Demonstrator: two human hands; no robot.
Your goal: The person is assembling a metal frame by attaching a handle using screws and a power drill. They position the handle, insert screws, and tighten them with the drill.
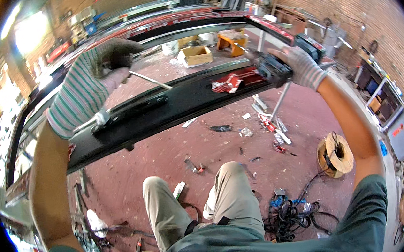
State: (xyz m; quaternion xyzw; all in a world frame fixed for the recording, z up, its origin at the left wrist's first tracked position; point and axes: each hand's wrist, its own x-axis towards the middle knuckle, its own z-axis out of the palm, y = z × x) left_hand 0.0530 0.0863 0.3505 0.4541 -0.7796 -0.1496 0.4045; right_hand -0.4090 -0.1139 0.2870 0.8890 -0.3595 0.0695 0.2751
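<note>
My right hand (pixel 300 63), in a striped knit glove, grips a cordless drill (pixel 270 67) whose bit points up and left over the frame. Its battery shows just beyond my wrist. My left hand (pixel 101 67), gloved the same way, is closed above the left half of the frame; a thin light rod (pixel 151 80) runs out from its fingertips. Below both hands lies a black metal frame (pixel 180 101), a broad bar nearest me, with a long black handle-like fitting (pixel 130 114) on it. Torn red protective film (pixel 229 82) clings to the bar near the drill.
Scraps of film and offcuts (pixel 272 124) litter the reddish floor. At lower right lie a wooden cable spool (pixel 335 154) and a tangle of black strip (pixel 293 219). Beyond the frame stand a cardboard box (pixel 196 56) and an orange stool (pixel 231 40). Shelving (pixel 383 94) lines the right wall.
</note>
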